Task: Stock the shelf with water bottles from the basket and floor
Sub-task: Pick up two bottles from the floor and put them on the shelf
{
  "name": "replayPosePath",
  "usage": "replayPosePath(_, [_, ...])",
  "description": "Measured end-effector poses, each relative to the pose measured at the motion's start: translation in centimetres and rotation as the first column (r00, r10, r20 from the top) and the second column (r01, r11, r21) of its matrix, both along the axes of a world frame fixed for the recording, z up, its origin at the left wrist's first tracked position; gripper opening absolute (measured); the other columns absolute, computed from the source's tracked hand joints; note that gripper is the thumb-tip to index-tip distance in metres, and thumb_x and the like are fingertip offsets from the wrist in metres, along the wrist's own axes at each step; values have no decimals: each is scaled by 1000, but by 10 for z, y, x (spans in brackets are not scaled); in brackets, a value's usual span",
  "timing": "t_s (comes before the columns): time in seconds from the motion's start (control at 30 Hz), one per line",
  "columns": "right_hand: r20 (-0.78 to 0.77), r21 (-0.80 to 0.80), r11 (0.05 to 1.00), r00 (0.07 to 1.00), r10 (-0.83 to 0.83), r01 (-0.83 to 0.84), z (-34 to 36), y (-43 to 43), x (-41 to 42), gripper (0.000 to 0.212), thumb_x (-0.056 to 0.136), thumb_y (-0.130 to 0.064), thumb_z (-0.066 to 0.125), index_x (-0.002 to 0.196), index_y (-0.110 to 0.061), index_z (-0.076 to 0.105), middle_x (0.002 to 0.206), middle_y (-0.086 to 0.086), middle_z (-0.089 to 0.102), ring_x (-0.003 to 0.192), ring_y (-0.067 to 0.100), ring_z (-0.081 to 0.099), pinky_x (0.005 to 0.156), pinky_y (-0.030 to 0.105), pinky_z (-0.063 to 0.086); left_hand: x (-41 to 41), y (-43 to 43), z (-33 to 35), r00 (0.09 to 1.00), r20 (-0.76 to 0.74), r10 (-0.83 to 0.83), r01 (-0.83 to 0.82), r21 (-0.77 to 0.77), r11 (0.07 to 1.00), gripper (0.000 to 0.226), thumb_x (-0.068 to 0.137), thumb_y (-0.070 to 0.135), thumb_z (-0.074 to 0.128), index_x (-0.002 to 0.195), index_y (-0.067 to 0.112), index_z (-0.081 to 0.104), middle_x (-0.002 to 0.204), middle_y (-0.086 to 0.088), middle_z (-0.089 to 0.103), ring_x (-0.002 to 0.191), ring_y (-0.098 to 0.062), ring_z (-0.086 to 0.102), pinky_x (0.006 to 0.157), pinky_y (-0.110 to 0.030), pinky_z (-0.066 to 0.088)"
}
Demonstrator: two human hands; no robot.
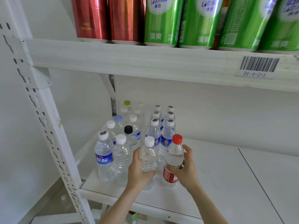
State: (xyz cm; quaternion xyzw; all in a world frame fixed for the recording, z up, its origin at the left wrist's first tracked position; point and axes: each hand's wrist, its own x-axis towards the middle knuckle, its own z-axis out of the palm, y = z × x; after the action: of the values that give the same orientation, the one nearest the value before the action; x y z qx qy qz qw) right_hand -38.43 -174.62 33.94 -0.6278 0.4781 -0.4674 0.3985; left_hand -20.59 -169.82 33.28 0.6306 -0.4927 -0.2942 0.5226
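Note:
My left hand (139, 172) grips a clear, unlabelled water bottle with a white cap (148, 157), upright on the white shelf (218, 180). Right beside it, my right hand (186, 168) grips a water bottle with a red cap and red label (174, 156), also upright near the shelf's front. Behind and to the left stand several stocked water bottles (113, 152) in rows, some with blue labels and most with white caps; one has a black cap (128, 129). The basket and floor bottles are out of view.
The shelf above (129, 59) carries red cans (110, 18) and green cans (202, 21) and a barcode tag (257, 66). A perforated white upright (47, 126) stands at the left. The right part of the bottle shelf is bare white board.

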Motion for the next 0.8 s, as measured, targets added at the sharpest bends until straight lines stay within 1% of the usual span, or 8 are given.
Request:
replayPosePath(0.07, [-6, 8, 1000, 1000, 17, -17, -1, -2, 0, 85, 67, -1, 84, 129, -34, 37, 106, -28, 61, 96, 6, 63, 80, 31, 55, 1, 1, -2, 1000, 14, -18, 18, 6, 1000, 89, 63, 7, 84, 128, 42, 34, 115, 14, 61, 102, 3, 59, 82, -8, 45])
replayPosePath(0.17, [0, 28, 999, 1000, 25, -25, -5, 0, -3, 83, 68, -1, 83, 130, -33, 39, 108, -23, 63, 96, 1, 62, 73, 23, 54, 2, 8, -11, 999, 32, -22, 21, 20, 1000, 92, 61, 6, 84, 127, 46, 33, 121, 11, 61, 110, -9, 58, 95, -25, 46])
replayPosePath(0.27, [1, 94, 995, 1000, 15, -15, -17, 9, -7, 83, 65, -2, 85, 128, -34, 40, 116, -16, 60, 98, 4, 62, 67, 19, 53, 1, 20, -35, 1000, 22, 7, -8, 53, 999, 93, 60, 9, 82, 124, 56, 33, 124, 13, 61, 113, -9, 59, 99, -31, 48])
replayPosePath(0.33, [-3, 115, 993, 1000, -9, 10, -27, 15, -8, 79, 65, -4, 87, 125, -30, 42, 113, -11, 61, 100, 5, 60, 65, 14, 52, -1, 25, -54, 999, 24, 36, -37, 67, 997, 95, 60, 14, 80, 123, 65, 30, 127, 14, 60, 116, -8, 59, 101, -37, 48])
replayPosePath(0.4, [-6, 113, 993, 999, -36, 36, -33, 17, -6, 74, 66, -3, 87, 122, -26, 45, 108, -9, 63, 97, 6, 61, 64, 10, 50, -3, 24, -69, 998, 16, 66, -67, 73, 995, 93, 63, 14, 79, 121, 67, 31, 125, 15, 61, 114, -8, 60, 99, -40, 49])
replayPosePath(0.5, [-11, 114, 992, 999, -50, 51, -35, 13, -4, 70, 66, 0, 86, 119, -24, 47, 103, -11, 63, 92, 4, 61, 62, 9, 49, -5, 17, -78, 995, 16, 99, -100, 74, 992, 86, 67, 11, 80, 130, 51, 38, 126, 12, 62, 115, -10, 60, 100, -41, 49])
replayPosePath(0.6, [-31, 124, 992, 999, -31, 35, -34, 7, -2, 71, 66, -1, 85, 121, -22, 45, 104, -8, 62, 92, 0, 59, 62, 7, 48, -8, 8, -79, 989, 78, 128, -135, 93, 986, 85, 71, 11, 80, 140, 33, 36, 131, 6, 59, 116, -18, 58, 100, -42, 48])
replayPosePath(0.8, [-43, 114, 993, 999, -20, 25, -33, -5, 5, 72, 66, -3, 85, 121, -26, 44, 104, -14, 61, 93, 3, 61, 62, 8, 48, -13, -9, -67, 983, 108, 146, -158, 111, 981, 85, 76, 5, 78, 147, 18, 33, 143, -1, 49, 131, -18, 47, 110, -36, 38])
